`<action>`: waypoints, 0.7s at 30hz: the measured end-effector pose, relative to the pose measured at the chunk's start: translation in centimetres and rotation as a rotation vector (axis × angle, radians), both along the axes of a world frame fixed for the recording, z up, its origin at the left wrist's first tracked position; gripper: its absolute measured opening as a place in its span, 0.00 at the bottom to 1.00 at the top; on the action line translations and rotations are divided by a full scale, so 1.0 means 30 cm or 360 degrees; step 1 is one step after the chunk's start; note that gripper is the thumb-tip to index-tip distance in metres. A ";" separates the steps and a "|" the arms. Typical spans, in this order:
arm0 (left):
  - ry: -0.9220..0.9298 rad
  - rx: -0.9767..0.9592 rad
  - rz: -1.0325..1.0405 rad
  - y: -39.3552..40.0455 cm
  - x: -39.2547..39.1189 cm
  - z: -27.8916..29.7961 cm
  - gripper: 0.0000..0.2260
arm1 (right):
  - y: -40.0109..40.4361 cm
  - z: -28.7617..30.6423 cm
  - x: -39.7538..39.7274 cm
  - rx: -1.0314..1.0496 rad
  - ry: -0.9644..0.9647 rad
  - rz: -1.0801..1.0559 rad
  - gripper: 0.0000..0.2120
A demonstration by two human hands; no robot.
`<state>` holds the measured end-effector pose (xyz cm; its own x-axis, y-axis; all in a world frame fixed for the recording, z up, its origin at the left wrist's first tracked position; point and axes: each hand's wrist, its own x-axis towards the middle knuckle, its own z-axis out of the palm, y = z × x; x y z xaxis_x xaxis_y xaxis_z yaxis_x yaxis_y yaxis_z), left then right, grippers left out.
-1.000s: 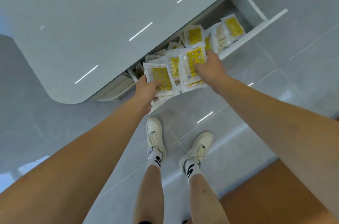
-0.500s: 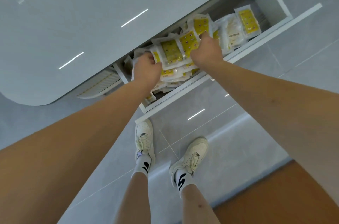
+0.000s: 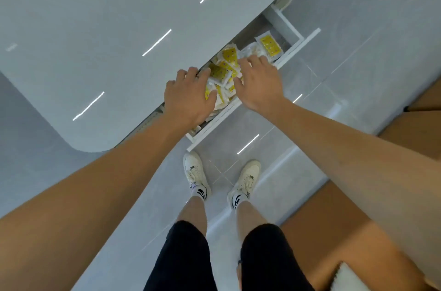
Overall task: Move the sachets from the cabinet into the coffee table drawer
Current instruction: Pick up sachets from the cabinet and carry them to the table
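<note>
Pale grey glossy floor tiles (image 3: 358, 80) fill the room, seen from a camera looking straight down from a person's head. A large white coffee table (image 3: 107, 35) with a rounded corner takes up the upper left, its shiny top reflecting thin strips of ceiling light. Below the table's edge a white drawer (image 3: 241, 109) is pulled out toward the person. Inside it lies a loose heap of yellow and white sachets (image 3: 225, 71), with one more sachet lying face up toward the drawer's far right end. Both bare arms reach forward over the drawer. The left hand (image 3: 188, 97) hovers palm down above the near end of the heap, fingers spread and relaxed, holding nothing. The right hand (image 3: 260, 83) is also palm down with fingers spread apart, fingertips resting on or just above the sachets; actual contact cannot be told. Lower down, two legs in black shorts (image 3: 238, 257) stand in white sneakers (image 3: 194, 171), beside an orange-brown surface (image 3: 358, 207) at right
</note>
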<state>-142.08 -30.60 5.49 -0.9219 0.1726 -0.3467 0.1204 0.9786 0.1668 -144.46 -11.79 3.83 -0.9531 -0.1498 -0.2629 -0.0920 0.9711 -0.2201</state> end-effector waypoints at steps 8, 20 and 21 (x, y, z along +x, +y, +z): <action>0.0095 0.0031 -0.0321 0.020 0.221 0.584 0.28 | 0.072 0.613 0.313 -0.0028 0.0067 -0.0325 0.22; 0.0267 0.0286 -0.1294 0.260 0.338 0.890 0.25 | 0.107 0.956 0.879 -0.0037 0.0403 -0.1419 0.21; 0.0290 0.0316 -0.1407 0.293 0.358 0.908 0.25 | 0.102 0.966 0.954 -0.0011 0.0437 -0.1531 0.21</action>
